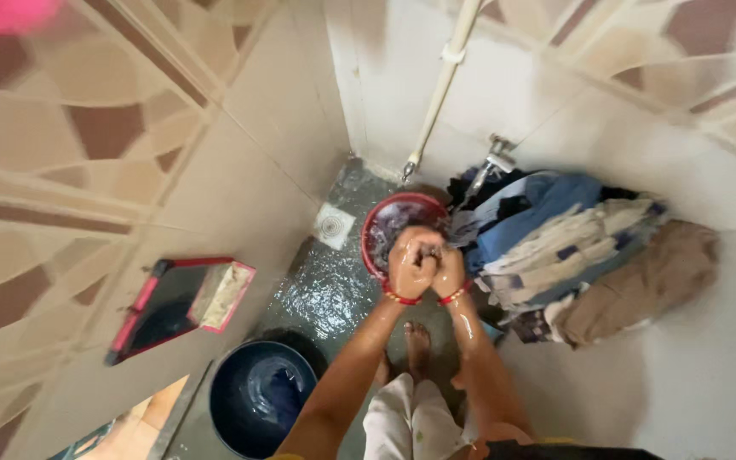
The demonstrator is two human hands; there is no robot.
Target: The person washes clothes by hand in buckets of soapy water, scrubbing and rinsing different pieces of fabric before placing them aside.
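My left hand (409, 266) and my right hand (450, 271) are pressed together above a red basin (376, 223) that holds wet cloth and soapy water. Both hands are closed around a small dark wet piece of cloth (430, 251) between them. Red bangles ring both wrists. My forearms are wet. My bare feet (415, 345) stand on the wet floor below the basin.
A heap of clothes (568, 247) lies right of the basin, under a wall tap (497, 158). A dark blue bucket (259, 396) with cloth in water stands at lower left. A floor drain (333, 226) sits by the corner. A red-framed mirror (176, 302) hangs on the left wall.
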